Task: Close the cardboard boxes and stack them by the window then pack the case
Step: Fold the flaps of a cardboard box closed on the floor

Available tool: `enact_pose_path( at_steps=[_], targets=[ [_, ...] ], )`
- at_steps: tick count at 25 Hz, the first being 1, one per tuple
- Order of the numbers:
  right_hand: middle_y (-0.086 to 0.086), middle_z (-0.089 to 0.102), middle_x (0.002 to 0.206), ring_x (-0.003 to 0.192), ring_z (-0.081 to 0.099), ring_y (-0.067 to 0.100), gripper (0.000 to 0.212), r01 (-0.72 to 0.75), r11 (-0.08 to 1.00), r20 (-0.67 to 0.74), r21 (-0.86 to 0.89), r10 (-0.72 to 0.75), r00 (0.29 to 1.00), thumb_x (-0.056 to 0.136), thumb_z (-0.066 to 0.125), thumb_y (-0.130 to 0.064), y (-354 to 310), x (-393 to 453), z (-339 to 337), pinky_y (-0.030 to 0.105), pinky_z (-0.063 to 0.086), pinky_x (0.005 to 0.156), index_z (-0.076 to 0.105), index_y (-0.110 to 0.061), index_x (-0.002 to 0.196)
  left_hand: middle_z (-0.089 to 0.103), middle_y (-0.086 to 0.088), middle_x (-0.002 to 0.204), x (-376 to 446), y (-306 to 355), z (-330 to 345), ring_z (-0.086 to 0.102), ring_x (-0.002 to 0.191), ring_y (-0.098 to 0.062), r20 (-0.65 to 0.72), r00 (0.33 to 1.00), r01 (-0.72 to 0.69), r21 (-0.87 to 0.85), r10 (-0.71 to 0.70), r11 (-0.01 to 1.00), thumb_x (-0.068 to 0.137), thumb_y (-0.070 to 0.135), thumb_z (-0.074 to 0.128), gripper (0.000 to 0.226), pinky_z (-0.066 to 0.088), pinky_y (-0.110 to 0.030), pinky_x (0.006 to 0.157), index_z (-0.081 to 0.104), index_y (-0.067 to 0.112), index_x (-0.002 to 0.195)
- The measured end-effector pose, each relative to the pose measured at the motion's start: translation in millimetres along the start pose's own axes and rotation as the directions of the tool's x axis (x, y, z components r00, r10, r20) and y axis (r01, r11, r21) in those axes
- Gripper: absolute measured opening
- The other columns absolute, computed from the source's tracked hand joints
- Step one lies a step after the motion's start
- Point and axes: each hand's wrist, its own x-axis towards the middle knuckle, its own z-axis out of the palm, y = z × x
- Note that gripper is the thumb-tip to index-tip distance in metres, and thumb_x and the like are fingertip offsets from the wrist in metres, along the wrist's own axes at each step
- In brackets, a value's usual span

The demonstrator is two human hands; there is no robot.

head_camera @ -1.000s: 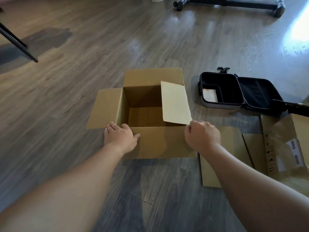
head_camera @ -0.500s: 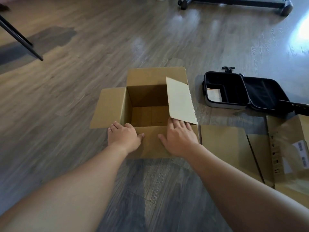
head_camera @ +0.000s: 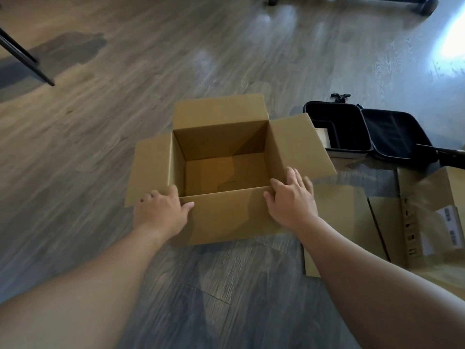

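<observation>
An open cardboard box stands on the wood floor in front of me, all four flaps folded outward and nothing visible inside. My left hand sits on its near left corner, fingers bent over the rim and thumb along the near flap's fold. At the near right corner my right hand rests with straight fingers on the base of the right flap. The black case lies open on the floor to the right of the box, with a pale card in its left half.
A second cardboard box with white labels lies at the right edge, with flat cardboard in front of it. A black rod crosses above that box. A dark stand leg is far left, and a wheeled base at the top.
The right flap, which leaned over the opening, now lies folded outward. My right hand moved from the near flap to the near right corner. My left hand stayed at the left corner.
</observation>
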Motion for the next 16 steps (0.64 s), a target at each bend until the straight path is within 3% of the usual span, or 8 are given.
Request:
enact_pose_path(
  at_steps=[1,4,6,8,11,12,14,16],
  targets=[
    [0.02,0.026,0.16,0.15,0.019,0.036,0.041,-0.016,1.0,0.01,0.011,0.016,1.0,0.098,0.041,-0.054,0,3,0,0.051,0.007,0.119,0.059,-0.032,0.129,0.062,-0.016,0.106,-1,-9,2,0.059,0.098,-0.033,-0.004,1.0,-0.001,-0.017,0.001,1.0,0.096,0.067,0.026,0.055,0.044,-0.038,0.071,0.048,0.019,0.114],
    [0.01,0.044,0.136,0.12,0.052,0.035,0.039,-0.061,0.981,0.109,0.185,0.042,0.993,0.096,0.046,-0.056,-1,13,-3,0.046,0.043,0.095,0.06,-0.035,0.127,0.058,-0.016,0.109,-1,-21,4,0.056,0.1,-0.034,0.005,1.0,-0.012,-0.096,0.013,0.995,0.1,0.058,0.031,0.042,0.04,-0.038,0.07,0.045,0.023,0.118],
    [0.004,0.047,0.127,0.107,0.056,0.031,0.041,-0.022,0.979,0.095,0.204,0.003,0.995,0.094,0.048,-0.059,-6,11,-1,0.039,0.045,0.078,0.06,-0.037,0.127,0.055,-0.02,0.118,-1,-24,1,0.055,0.106,-0.037,0.088,0.996,-0.002,-0.127,0.013,0.992,0.102,0.051,0.031,0.039,0.042,-0.04,0.075,0.037,0.03,0.134],
    [0.004,0.049,0.125,0.108,0.055,0.031,0.044,0.02,0.982,0.075,0.187,-0.034,0.997,0.092,0.048,-0.062,-13,5,2,0.039,0.046,0.079,0.06,-0.038,0.127,0.05,-0.024,0.125,-3,-26,-2,0.05,0.114,-0.04,0.181,0.983,0.05,-0.118,-0.028,0.992,0.101,0.042,0.03,0.039,0.044,-0.045,0.088,0.042,0.029,0.136],
    [0.005,0.052,0.131,0.12,0.05,0.032,0.052,0.023,0.972,0.068,0.234,-0.04,0.997,0.092,0.051,-0.062,-18,0,3,0.046,0.049,0.091,0.057,-0.034,0.135,0.049,-0.023,0.125,-3,-15,-7,0.043,0.119,-0.039,0.056,0.994,0.097,-0.104,-0.091,0.99,0.088,0.028,0.044,0.022,0.042,-0.049,0.101,0.053,0.015,0.101],
    [0.005,0.051,0.136,0.125,0.048,0.032,0.054,0.03,0.963,0.061,0.266,-0.047,0.997,0.093,0.052,-0.059,-16,0,2,0.046,0.047,0.095,0.052,-0.032,0.14,0.048,-0.023,0.132,-1,-4,-8,0.043,0.125,-0.039,-0.005,0.998,0.065,-0.122,-0.066,0.99,0.085,0.024,0.048,0.024,0.041,-0.049,0.104,0.054,0.013,0.105],
    [-0.001,0.051,0.141,0.13,0.047,0.028,0.056,0.047,0.938,0.026,0.344,-0.06,0.998,0.096,0.05,-0.052,1,-2,-4,0.044,0.045,0.098,0.045,-0.028,0.146,0.04,-0.021,0.15,3,33,-10,0.036,0.14,-0.037,-0.122,0.99,-0.09,-0.221,0.064,0.971,0.087,0.019,0.053,0.048,0.037,-0.047,0.111,0.05,0.006,0.133],
    [-0.005,0.05,0.143,0.131,0.046,0.024,0.054,-0.007,0.907,-0.008,0.422,0.012,1.0,0.098,0.045,-0.05,31,-9,-7,0.041,0.043,0.098,0.044,-0.025,0.147,0.038,-0.02,0.154,3,77,-15,0.032,0.145,-0.034,-0.24,0.947,-0.279,-0.274,0.215,0.92,0.089,0.015,0.055,0.059,0.037,-0.045,0.113,0.042,0.003,0.145]
  ],
)
